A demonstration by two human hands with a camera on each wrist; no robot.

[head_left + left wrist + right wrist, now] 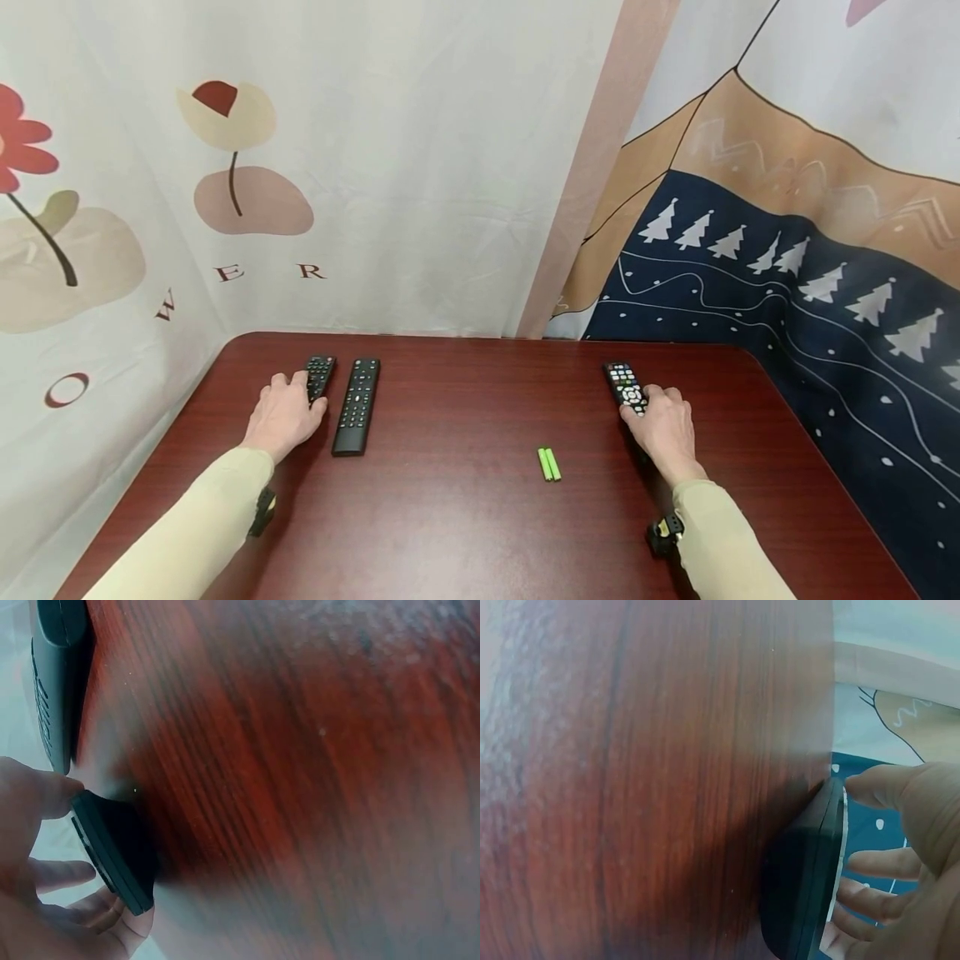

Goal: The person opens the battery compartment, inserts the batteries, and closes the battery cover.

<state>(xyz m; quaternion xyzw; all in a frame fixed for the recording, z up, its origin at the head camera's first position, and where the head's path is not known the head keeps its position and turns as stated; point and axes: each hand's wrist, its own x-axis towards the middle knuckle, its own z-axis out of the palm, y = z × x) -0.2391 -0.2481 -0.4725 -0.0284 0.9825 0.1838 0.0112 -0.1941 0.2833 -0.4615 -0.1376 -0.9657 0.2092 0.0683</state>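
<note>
Black remote (627,390) in right hand (666,432); white cloth (420,167) reads "OWER"

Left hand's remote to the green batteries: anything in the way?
Yes: a second black remote lies just right of the remote in the left hand, across the straight line to the green batteries in the head view. Past it, only bare tabletop shows.

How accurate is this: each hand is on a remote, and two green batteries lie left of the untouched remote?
The side is wrong: in the head view, the two green batteries lie right of the untouched remote. The left hand is on one remote, the right hand on another remote.
</note>
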